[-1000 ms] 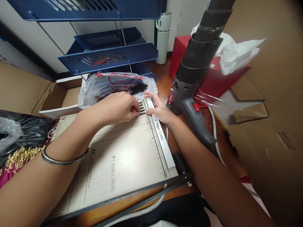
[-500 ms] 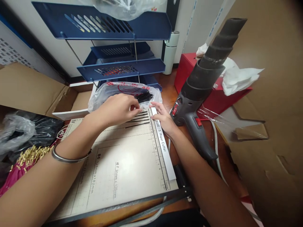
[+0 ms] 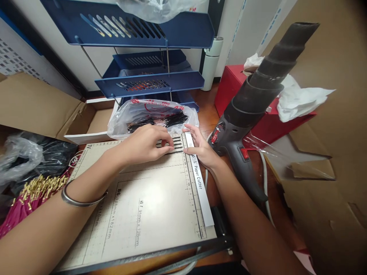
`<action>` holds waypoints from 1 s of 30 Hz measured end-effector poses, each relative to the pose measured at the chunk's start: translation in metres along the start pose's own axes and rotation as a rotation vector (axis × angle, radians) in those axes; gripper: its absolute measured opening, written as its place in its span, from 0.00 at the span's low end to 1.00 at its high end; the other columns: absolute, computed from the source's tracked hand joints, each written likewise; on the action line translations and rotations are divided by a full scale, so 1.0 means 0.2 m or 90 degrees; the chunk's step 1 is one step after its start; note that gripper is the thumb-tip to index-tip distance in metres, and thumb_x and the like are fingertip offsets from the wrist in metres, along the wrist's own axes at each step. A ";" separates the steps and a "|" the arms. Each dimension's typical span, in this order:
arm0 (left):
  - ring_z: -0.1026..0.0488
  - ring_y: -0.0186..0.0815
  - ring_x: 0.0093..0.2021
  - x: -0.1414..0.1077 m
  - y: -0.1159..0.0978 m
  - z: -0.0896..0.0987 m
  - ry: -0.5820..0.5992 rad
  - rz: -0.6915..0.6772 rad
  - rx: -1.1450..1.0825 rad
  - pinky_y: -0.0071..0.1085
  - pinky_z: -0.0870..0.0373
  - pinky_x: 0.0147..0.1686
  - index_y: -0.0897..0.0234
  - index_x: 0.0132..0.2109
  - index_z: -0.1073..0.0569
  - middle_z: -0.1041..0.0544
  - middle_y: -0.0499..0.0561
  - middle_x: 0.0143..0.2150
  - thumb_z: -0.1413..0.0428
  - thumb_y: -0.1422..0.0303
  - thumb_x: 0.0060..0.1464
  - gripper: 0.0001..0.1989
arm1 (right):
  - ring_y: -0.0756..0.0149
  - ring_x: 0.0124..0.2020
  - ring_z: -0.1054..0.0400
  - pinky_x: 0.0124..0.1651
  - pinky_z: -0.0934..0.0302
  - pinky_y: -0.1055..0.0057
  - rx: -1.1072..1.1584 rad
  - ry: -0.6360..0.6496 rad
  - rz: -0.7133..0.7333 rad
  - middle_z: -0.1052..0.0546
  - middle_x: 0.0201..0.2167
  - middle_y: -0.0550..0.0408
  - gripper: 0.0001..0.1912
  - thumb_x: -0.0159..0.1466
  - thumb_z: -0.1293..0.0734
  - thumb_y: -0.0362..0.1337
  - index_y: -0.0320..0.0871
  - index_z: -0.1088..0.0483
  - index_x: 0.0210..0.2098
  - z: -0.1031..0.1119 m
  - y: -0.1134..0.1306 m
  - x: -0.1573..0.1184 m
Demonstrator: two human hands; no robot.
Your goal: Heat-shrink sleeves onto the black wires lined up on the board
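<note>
Several thin black cords (image 3: 178,144) lie side by side across the far right part of a cream paper cutter board (image 3: 163,206), their ends at the white strip labelled "Paper Cutter" (image 3: 202,191). My left hand (image 3: 146,143) is over the board, thumb and forefinger pinched at the cord nearest me; the fingers hide part of the cords. My right hand (image 3: 202,149) rests at the far end of the white strip. Its thumb lies by the cord ends, with the fingers stretched out and apart from it.
Behind the board sits a clear plastic bag (image 3: 120,122) of black cords, before blue trays (image 3: 149,84). A heat gun (image 3: 237,114) stands on the right by a red box (image 3: 229,82). At left are a cardboard box (image 3: 51,110) and maroon cords with gold tips (image 3: 31,198).
My left hand has come down and nearer to me, to the closest cord. My right thumb has shifted slightly nearer along the strip. The view has moved a little.
</note>
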State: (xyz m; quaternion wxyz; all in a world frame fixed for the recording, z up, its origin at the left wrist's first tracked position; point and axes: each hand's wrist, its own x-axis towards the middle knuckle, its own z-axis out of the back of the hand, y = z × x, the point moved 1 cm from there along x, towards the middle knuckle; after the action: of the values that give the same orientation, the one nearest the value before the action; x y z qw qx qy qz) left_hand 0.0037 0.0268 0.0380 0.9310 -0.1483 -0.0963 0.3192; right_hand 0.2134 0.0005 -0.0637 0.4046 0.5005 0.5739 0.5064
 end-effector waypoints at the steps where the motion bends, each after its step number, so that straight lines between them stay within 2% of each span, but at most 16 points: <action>1: 0.24 0.38 0.36 0.00 0.00 -0.02 -0.017 -0.010 -0.005 0.35 0.37 0.40 0.61 0.39 0.16 0.17 0.51 0.37 0.44 0.63 0.63 0.12 | 0.49 0.71 0.41 0.76 0.46 0.47 0.002 0.002 -0.004 0.35 0.68 0.52 0.46 0.46 0.25 0.34 0.56 0.37 0.63 0.00 0.00 0.00; 4: 0.25 0.39 0.38 -0.01 -0.01 -0.06 -0.069 -0.023 0.004 0.39 0.40 0.42 0.61 0.39 0.17 0.18 0.51 0.36 0.44 0.63 0.64 0.12 | 0.50 0.72 0.42 0.77 0.48 0.47 0.020 0.001 -0.009 0.35 0.68 0.51 0.47 0.46 0.24 0.34 0.56 0.39 0.64 0.00 0.00 0.00; 9: 0.29 0.41 0.39 -0.07 -0.02 -0.13 -0.133 0.008 0.050 0.42 0.45 0.44 0.60 0.40 0.18 0.18 0.52 0.36 0.45 0.59 0.65 0.14 | 0.50 0.70 0.38 0.74 0.43 0.47 0.045 0.017 -0.013 0.36 0.68 0.52 0.48 0.46 0.24 0.34 0.57 0.40 0.65 0.00 -0.01 0.00; 17: 0.32 0.41 0.37 -0.11 -0.03 -0.19 -0.141 0.036 0.043 0.43 0.46 0.44 0.59 0.41 0.17 0.20 0.51 0.33 0.43 0.58 0.66 0.13 | 0.48 0.68 0.37 0.72 0.41 0.46 0.067 0.016 -0.025 0.36 0.68 0.51 0.49 0.45 0.24 0.34 0.57 0.40 0.64 -0.01 0.00 0.00; 22: 0.33 0.40 0.35 -0.10 -0.03 -0.19 -0.152 0.040 0.055 0.43 0.46 0.44 0.59 0.38 0.17 0.22 0.50 0.29 0.43 0.58 0.66 0.14 | 0.48 0.69 0.39 0.76 0.45 0.45 0.062 0.016 -0.017 0.35 0.66 0.51 0.49 0.45 0.24 0.33 0.56 0.40 0.64 0.00 -0.02 0.01; 30: 0.34 0.40 0.34 -0.09 -0.03 -0.18 -0.129 0.052 0.071 0.43 0.46 0.44 0.58 0.38 0.16 0.21 0.51 0.28 0.45 0.58 0.66 0.15 | 0.48 0.70 0.40 0.76 0.45 0.44 0.028 0.020 0.003 0.36 0.65 0.51 0.48 0.47 0.23 0.34 0.57 0.39 0.65 0.01 -0.03 0.01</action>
State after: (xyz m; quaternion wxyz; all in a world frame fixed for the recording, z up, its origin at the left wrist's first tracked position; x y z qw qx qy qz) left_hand 0.0027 0.0026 0.0048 0.9096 -0.0670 -0.1658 0.3750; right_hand 0.2140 0.0037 -0.0699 0.3834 0.5022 0.5901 0.5026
